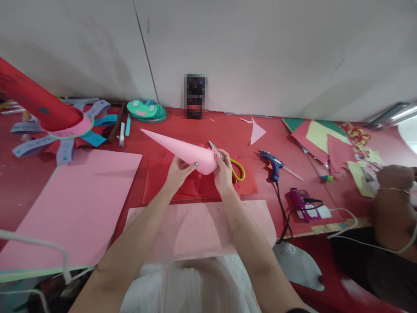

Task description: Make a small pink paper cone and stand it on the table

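Observation:
A pink paper cone is held between my two hands over red paper, its point aimed up and left. My left hand is closed on its underside, the thumb lying against the paper. At the wide end, my right hand pinches the cone's rim. Scissors with yellow handles are just behind my right hand; their blades reach past my fingers near the rim. Whether the scissors lie on the table or touch my fingers, I cannot tell. Beneath the cone, red sheets cover part of the table.
A large pink sheet lies at left, near a red tube with paper strips. To the right are a blue glue gun, a purple power strip with cords, coloured papers and another person's arm. Pink scraps lie behind.

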### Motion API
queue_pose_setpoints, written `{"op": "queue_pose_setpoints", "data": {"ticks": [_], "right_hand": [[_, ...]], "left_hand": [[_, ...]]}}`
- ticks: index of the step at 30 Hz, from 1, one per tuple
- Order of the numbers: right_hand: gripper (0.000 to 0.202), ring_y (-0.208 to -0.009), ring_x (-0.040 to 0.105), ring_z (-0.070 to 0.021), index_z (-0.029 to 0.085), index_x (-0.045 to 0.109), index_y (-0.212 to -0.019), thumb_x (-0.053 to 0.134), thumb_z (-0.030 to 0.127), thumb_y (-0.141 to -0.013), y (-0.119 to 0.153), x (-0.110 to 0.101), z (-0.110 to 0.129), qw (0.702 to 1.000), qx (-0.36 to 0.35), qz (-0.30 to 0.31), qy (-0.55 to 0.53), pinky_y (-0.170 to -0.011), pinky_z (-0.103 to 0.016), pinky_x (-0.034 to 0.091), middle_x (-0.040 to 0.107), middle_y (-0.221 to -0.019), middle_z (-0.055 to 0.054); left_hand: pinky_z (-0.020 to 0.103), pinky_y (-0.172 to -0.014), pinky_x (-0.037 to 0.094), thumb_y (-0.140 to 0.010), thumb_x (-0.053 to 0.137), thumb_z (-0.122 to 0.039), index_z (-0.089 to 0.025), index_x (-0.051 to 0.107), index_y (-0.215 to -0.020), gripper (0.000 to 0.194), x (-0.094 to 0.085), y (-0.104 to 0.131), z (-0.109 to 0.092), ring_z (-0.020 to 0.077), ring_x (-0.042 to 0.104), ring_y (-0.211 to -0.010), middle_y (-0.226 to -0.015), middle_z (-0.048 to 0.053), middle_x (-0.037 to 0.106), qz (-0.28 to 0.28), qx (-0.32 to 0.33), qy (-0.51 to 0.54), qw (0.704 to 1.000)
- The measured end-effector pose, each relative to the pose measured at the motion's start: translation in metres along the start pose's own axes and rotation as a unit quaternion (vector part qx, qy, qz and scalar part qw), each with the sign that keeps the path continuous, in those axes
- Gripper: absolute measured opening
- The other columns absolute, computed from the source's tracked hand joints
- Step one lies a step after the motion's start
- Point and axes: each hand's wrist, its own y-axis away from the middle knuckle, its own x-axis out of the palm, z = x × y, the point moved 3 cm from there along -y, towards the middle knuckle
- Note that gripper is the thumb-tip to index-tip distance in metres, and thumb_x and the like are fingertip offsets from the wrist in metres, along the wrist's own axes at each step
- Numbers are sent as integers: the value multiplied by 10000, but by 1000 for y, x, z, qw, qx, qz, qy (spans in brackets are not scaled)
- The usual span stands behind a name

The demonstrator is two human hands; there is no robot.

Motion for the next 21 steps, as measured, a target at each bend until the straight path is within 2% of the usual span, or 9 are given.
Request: {"op": "queue_pose_setpoints", "data": {"ticks": [3,7,12,16,19,21], "right_hand": [[211,-750,550,-117,244,580,-910,634,370,-751,3,2,1,998,-27,-16,48,-686,-249,431,606,-877,16],[260,-773,561,-117,245,573,-953,627,401,-752,3,1,1,994,-52,-21,92,-718,-255,434,603,-883,18],[298,-773,574,-118,259,568,-1004,646,383,-745,2,-1,1,998,-19,-22,62,-694,-249,455,614,-880,23],[266,-782,594,-123,267,565,-1030,556,420,-814,2,1,3,1000,-2,-6,27,-638,-241,480,634,-955,5],[275,-727,605,-122,273,546,-1042,480,457,-848,2,3,1,1000,25,13,-6,-597,-242,494,645,-865,16],[249,-659,599,-118,266,544,-989,492,457,-838,1,4,0,999,41,19,-22,-547,-228,483,637,-770,30]], "left_hand": [[411,-912,506,-550,798,-362,-185,554,-975,521,-1,0,4,247,636,-1007,-1077,109,667,-19,6,-1,1000],[414,-922,504,-523,812,-357,-187,559,-974,545,0,1,3,256,634,-1021,-1093,116,667,-11,-11,15,1000],[400,-945,496,-483,833,-321,-198,585,-971,562,1,2,-1,259,611,-1074,-1151,112,652,4,-25,26,999],[409,-930,501,-490,834,-327,-186,602,-947,531,-3,0,1,254,634,-1020,-1067,102,685,-27,-28,38,999],[395,-930,494,-518,824,-346,-179,610,-932,496,-7,-2,1,240,636,-1006,-1014,90,697,-60,-6,59,996],[378,-934,488,-544,814,-357,-181,611,-961,496,-8,-3,-1,232,626,-1025,-1018,87,694,-72,-1,86,994]]}}
